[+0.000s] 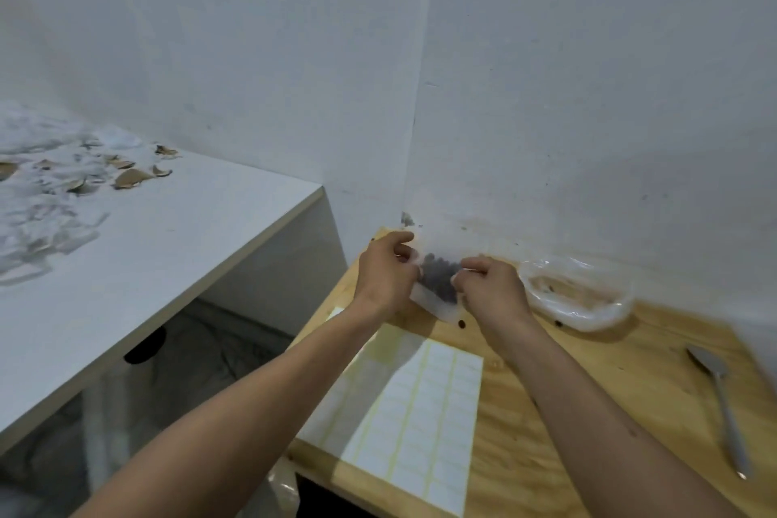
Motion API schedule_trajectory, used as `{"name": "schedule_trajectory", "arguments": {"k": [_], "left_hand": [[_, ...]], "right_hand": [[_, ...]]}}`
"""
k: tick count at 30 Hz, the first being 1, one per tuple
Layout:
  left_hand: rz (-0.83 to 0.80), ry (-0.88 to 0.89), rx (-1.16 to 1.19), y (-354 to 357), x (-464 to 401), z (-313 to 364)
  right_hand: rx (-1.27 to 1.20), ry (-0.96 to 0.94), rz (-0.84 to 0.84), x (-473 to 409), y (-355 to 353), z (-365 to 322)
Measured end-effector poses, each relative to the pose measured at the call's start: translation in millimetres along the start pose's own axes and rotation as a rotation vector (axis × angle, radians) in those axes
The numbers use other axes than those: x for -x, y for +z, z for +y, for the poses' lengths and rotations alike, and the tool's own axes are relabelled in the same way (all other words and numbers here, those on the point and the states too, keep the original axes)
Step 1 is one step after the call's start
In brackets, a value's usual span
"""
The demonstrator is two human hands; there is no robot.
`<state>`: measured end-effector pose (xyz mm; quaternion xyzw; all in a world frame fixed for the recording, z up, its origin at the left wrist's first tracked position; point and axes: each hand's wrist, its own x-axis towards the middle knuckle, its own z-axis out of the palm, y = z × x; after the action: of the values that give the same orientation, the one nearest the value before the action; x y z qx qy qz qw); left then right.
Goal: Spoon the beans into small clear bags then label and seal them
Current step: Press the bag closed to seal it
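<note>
A small clear bag (437, 286) with dark beans inside is held above the far part of the wooden table (588, 412), near the wall corner. My left hand (387, 269) pinches its left top edge and my right hand (490, 286) pinches its right top edge. A sheet of white labels (420, 404) lies on the table below my forearms. A metal spoon (721, 395) rests at the right, handle toward me. A larger clear plastic bag (576, 292) lies crumpled by the right wall. Two loose beans (461, 323) sit on the wood.
White walls meet in a corner right behind the table. A white desk (147, 248) stands to the left, higher than the table, with torn paper and brown scraps (130, 177) at its far end. A gap with dark floor lies between desk and table.
</note>
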<state>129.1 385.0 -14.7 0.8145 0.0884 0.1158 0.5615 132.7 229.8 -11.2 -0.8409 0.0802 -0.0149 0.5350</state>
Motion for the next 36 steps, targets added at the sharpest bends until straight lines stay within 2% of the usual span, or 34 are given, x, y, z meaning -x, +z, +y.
{"name": "schedule_trajectory", "arguments": {"k": [6,13,15,18,21,23,26,30,36], "left_hand": [[-0.003,-0.176,0.427,-23.8,11.0,22.6],[-0.012,-0.077,0.337,-58.2,28.4,33.5],[0.044,-0.075,0.348,-68.6,32.2,31.4],[0.201,-0.061,0.362,-87.2,37.8,29.4],[0.3,-0.086,0.383,-107.2,40.9,24.5],[0.308,-0.109,0.389,-115.5,43.1,19.7],[0.293,-0.118,0.391,-119.5,46.5,11.6],[0.281,-0.114,0.406,-117.5,47.1,6.5],[0.242,-0.085,0.372,-113.4,51.7,8.3]], "right_hand": [[-0.153,0.032,0.023,5.5,-11.0,-7.0],[-0.213,-0.194,-0.051,26.1,-3.1,-30.6],[-0.106,-0.28,-0.07,37.3,5.5,-35.4],[0.237,-0.38,-0.107,56.5,22.3,-37.8],[0.577,-0.391,-0.323,72.2,43.3,-30.0],[0.726,-0.393,-0.38,82.2,54.4,-23.4],[0.807,-0.462,-0.321,91.3,64.4,-20.6],[0.798,-0.434,-0.255,90.9,72.9,-16.6],[0.655,-0.343,-0.183,83.3,79.5,-12.5]]}}
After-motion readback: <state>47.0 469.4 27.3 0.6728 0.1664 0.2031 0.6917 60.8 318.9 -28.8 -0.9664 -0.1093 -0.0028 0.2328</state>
